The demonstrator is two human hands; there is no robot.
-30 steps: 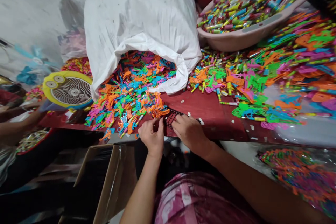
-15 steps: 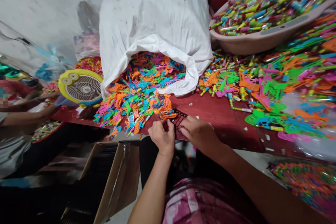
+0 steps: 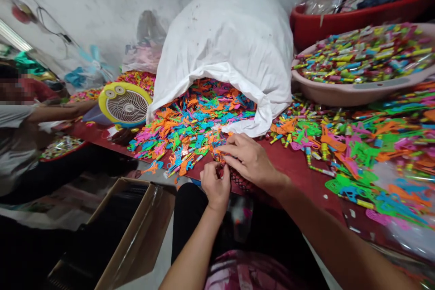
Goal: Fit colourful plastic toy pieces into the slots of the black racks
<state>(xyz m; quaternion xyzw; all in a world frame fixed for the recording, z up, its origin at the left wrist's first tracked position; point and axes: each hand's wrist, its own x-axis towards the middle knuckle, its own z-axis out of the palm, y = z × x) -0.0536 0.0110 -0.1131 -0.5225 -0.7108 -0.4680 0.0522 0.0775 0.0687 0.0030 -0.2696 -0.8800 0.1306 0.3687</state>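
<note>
Toys (image 3: 176, 122) lie heaped on the worktop (image 3: 288, 156), plenty left loose; my left hand (image 3: 215, 186) keeps a narrow grip on the black net (image 3: 240, 182), seemingly unfinished; whether my right hand (image 3: 253, 161), arched above, holds anything, I can't tell.

Right of the white sack (image 3: 231, 31), the pink basin (image 3: 335, 94) and red tub (image 3: 340, 21) run off the edge. In front of the sack, the right hand (image 3: 249, 161) partly hides the black netting (image 3: 240, 183) — whatever the left hand (image 3: 215, 186) fingers is too small to tell.
</note>
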